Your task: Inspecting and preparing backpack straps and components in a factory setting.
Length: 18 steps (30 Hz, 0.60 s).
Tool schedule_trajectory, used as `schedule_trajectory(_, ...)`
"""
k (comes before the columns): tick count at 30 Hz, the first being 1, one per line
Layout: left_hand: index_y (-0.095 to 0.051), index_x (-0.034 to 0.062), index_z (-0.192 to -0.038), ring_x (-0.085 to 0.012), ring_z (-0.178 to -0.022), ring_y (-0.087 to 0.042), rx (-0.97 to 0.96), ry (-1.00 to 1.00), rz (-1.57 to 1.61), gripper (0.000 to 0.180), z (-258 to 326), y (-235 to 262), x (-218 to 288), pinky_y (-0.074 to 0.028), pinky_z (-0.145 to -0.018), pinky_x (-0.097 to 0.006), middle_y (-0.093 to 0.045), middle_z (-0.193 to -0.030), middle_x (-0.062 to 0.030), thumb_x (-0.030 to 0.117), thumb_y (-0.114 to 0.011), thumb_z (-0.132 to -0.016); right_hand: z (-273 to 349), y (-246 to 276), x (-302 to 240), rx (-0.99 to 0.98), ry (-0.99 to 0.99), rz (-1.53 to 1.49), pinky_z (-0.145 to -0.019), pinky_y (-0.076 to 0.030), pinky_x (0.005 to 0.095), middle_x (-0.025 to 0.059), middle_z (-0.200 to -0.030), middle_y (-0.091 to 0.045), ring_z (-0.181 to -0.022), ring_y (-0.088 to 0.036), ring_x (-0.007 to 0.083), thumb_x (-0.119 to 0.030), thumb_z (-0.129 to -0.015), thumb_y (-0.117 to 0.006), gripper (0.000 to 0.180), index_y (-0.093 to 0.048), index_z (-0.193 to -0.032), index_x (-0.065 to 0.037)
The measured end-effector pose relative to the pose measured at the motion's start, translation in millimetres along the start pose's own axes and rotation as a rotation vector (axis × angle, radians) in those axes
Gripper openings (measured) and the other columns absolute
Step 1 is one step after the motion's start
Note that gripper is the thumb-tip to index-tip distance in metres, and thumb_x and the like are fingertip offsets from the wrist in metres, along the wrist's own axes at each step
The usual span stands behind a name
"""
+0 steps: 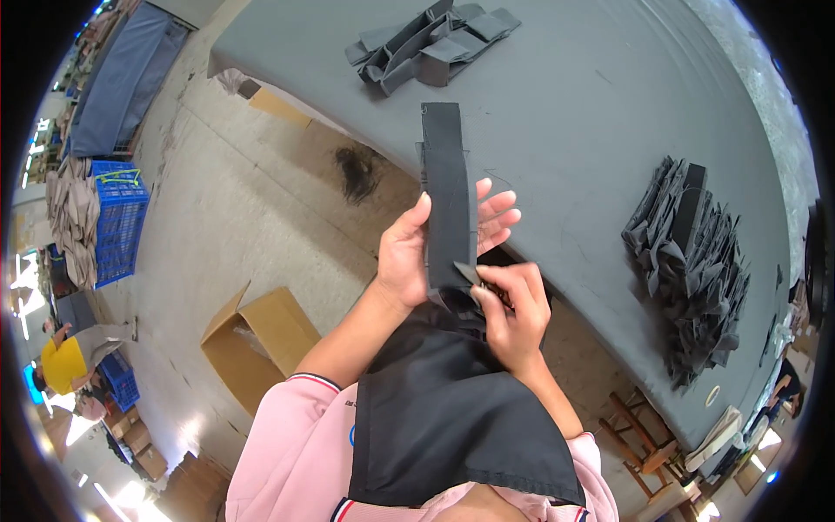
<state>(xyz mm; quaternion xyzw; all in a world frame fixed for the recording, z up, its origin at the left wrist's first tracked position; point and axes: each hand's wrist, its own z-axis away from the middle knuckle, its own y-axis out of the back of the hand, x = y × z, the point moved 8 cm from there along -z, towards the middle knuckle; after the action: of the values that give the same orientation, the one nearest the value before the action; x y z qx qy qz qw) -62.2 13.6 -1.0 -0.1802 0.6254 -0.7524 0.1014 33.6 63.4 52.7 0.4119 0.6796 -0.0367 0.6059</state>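
Observation:
A long dark grey fabric strip [448, 191] lies lengthwise across my left hand [403, 257]. The left thumb rests along its left edge, and the fingers come out from behind it on the right. Loose threads stick out from both sides of the strip. My right hand [522, 317] is closed around a small pair of thread snips [467, 272], whose pointed blades lie over the lower right part of the strip. The handle is mostly hidden in the fingers. The strip's lower end folds down against my black apron [461, 409].
A grey-covered table [591, 113] spans the right, bearing a large pile of dark fabric pieces [696, 278] and a smaller bundle [426, 48]. On the floor are an open cardboard box [278, 331], dark thread scraps [355, 174], a blue crate [119, 226] and a wooden stool [642, 439]. A person [65, 364] is far left.

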Motion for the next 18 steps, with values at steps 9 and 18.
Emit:
schedule_trajectory(9, -0.034, -0.0010, -0.137, -0.0337, -0.133, -0.029, -0.012, -0.040, -0.129, 0.057, 3, 3, 0, -0.027, -0.108, -0.047, -0.029, -0.145, -0.0198, 0.039, -0.026, -0.097, 0, 18, 25, 0.086, -0.133, -0.063, -0.054, -0.041, 0.0239, 0.0055, -0.082, -0.051, -0.066, -0.050, 0.0126, 0.002, -0.072, -0.068, 0.024, -0.061, -0.095, -0.002)
schedule_trajectory(18, -0.037, 0.0004, -0.136, -0.0296, -0.136, -0.023, -0.017, 0.016, 0.026, 0.056, 2, 0, -15, -0.027, -0.108, -0.047, -0.028, -0.146, -0.0159, 0.040, -0.025, -0.097, -3, 16, 24, 0.113, -0.096, -0.118, -0.055, -0.042, 0.0237, 0.0052, -0.081, -0.052, -0.065, -0.050, 0.0120, 0.003, -0.072, -0.069, 0.023, -0.063, -0.094, -0.002)
